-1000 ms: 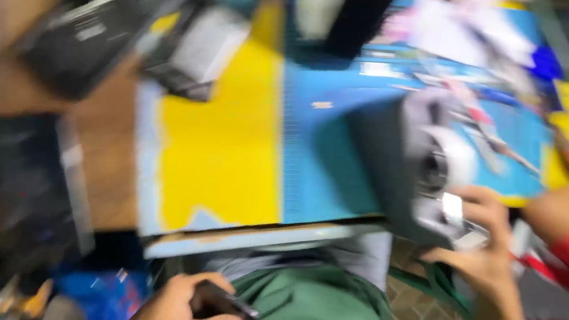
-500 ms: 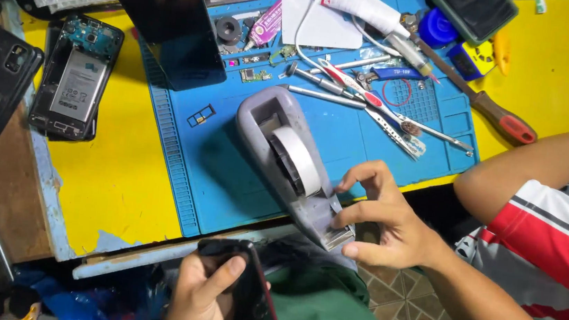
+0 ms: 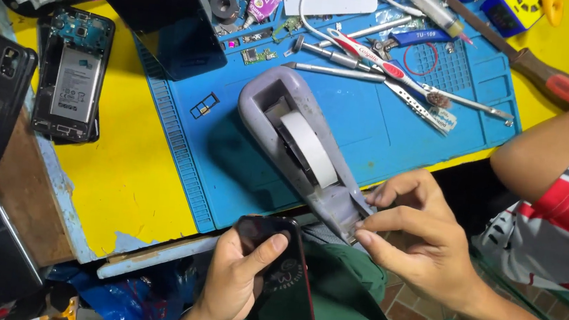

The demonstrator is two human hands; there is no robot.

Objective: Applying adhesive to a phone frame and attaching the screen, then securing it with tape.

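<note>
Now | left hand [image 3: 234,280] grips phone [image 3: 283,282] | right hand [image 3: 416,239] pinches tape dispenser [image 3: 299,147] tip

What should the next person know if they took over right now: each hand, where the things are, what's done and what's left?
Left hand: holds a dark phone over the lap, thumb on its face.
Right hand: fingertips pinch at the cutter end of the grey tape dispenser, which lies on the blue work mat with its nose over the table edge.
Done: dispenser within reach, phone in hand.
Left: no tape strip visibly pulled free yet; none seen on the phone.
Nearby: opened phone on the yellow tabletop, tweezers and screwdrivers at the mat's far side.
</note>
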